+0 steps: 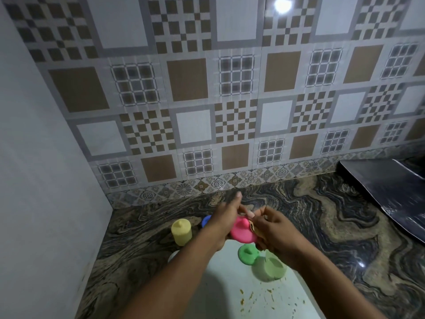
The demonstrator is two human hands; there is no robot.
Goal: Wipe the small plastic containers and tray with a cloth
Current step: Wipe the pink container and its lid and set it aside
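My left hand (224, 223) holds a pink container (242, 233) above the white tray (230, 291). My right hand (274, 233) pinches a small brownish cloth (253, 226) against the pink container's side. On the tray stand a green-lidded container (248, 254) and a pale green clear container (272, 269). A yellow container (181, 231) stands upright at the tray's far left corner. A blue container (206, 221) shows only partly behind my left hand. Brown crumbs or stains dot the tray's near part.
The tray lies on a dark swirled stone counter (322, 215) in a corner. A patterned tile wall (230, 100) runs along the back and a plain grey wall (46, 157) stands on the left. A dark flat object (391, 192) lies at the far right.
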